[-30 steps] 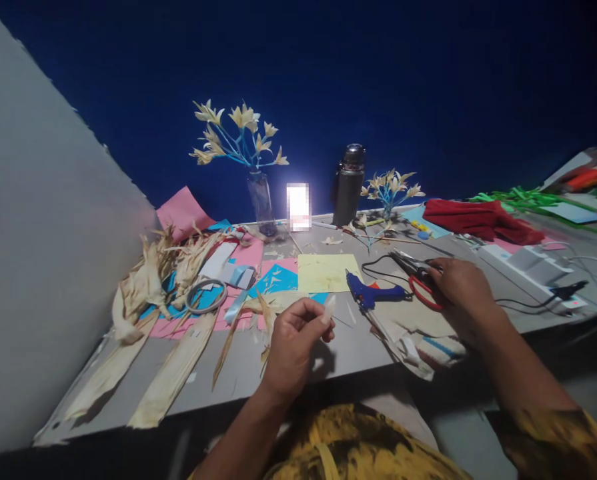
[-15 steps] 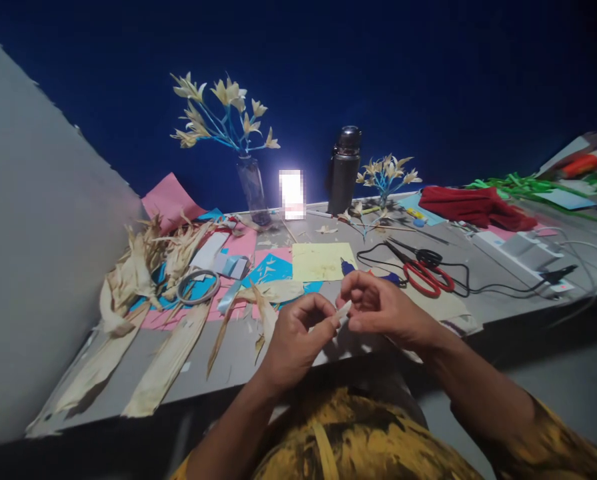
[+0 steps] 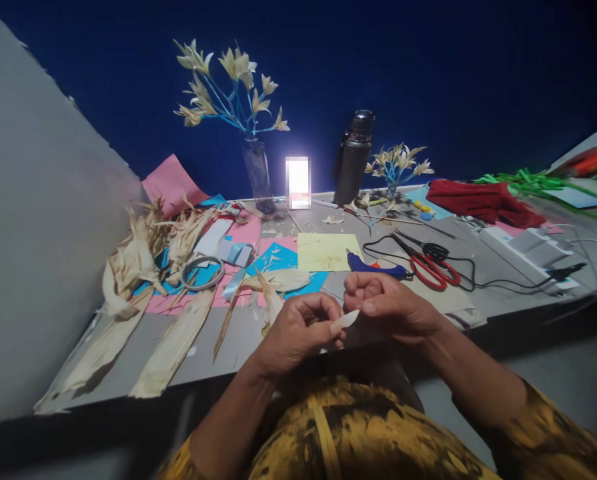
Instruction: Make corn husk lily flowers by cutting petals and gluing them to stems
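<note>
In the head view, the left hand [image 3: 301, 333] has thumb and forefinger closed in a pinch on a small, pale, pointed, petal-shaped piece [image 3: 349, 319], its other fingers curled in; the base of the piece is covered by that thumb, and only the tapering end shows, just in front of the near edge of the grey tabletop [image 3: 205, 360]. The right hand [image 3: 393, 308] is loosely curled close beside the tip; its fingers fold inward, so I cannot tell whether it touches the piece or holds anything. It blocks the lower part of a blue glue gun [image 3: 385, 268] just beyond, while the right forearm partly covers a flat beige sheet [image 3: 443, 300]. Next to the gun, red-handled scissors [image 3: 435, 272] overlap a black-handled pair [image 3: 435, 251], and a thin black cord [image 3: 508, 288] runs past them to a white power strip [image 3: 515, 260]. A bright upright rectangle [image 3: 298, 183] at the back is pixelated beyond reading. On the left, long cream husk strips [image 3: 173, 347] and a grey ring [image 3: 203, 288] lie over or beside pink and blue paper, partly hiding it. Green strips [image 3: 525, 181] blur towards the right border.
</note>
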### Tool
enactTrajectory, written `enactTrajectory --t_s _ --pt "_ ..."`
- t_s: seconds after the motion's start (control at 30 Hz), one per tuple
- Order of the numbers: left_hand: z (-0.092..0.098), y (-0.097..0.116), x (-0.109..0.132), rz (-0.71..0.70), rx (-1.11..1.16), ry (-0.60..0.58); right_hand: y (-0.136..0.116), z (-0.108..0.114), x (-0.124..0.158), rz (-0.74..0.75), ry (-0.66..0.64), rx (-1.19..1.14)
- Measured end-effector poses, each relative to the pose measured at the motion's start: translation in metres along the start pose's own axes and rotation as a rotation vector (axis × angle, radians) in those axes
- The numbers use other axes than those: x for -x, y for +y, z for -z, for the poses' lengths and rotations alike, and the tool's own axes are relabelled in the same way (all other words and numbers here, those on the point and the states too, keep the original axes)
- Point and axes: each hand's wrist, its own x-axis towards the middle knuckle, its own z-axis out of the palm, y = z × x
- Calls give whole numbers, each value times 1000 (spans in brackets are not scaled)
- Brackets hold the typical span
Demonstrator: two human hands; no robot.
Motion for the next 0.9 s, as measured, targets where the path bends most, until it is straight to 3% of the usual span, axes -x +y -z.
enactTrajectory --t_s 0.23,0.33,0.53,0.73,0.9 --pt "-1 -1 -1 -86 -101 109 1 -10 2 134 47 181" --pt "-2 -1 0 -55 -97 70 2 -11 0 82 31 183" --pt "-1 0 0 0 5 25 2 -1 -1 26 -24 -33" --pt "-1 -1 -1 -90 -104 110 2 -7 -1 122 12 193" --pt "2 -3 5 -68 -129 65 2 -9 -5 -2 6 199"
